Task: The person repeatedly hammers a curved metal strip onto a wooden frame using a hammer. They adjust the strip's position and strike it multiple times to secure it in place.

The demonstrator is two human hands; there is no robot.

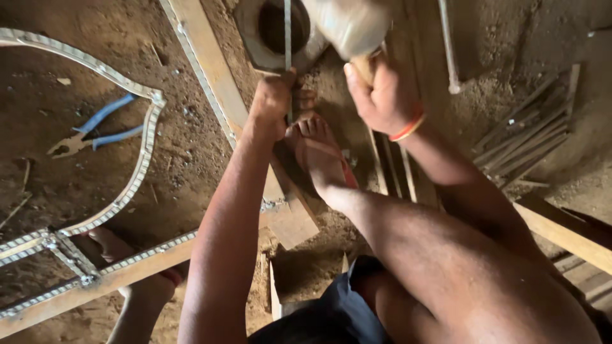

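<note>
At the upper middle of the frame a grey hexagonal metal socket (255,48) lies on the dirt floor (191,146), its round hole dark; a thin steel rod (287,38) stands upright across that hole.

From the left: a curved strip of ridged metal (137,172) loops over the floor, with blue-handled pliers (95,130) lying inside the loop. A long wooden batten (213,83) runs diagonally beside it.

The left hand (273,105), its grip closed around the rod, sits just below the socket. A sandalled foot (322,156) rests right of it, toes near the rod.

The right hand (382,95) is clenched on the wooden handle of a mallet (347,25), whose pale blurred head hangs over the socket. Thin rods (523,137) are heaped at the far right.
</note>
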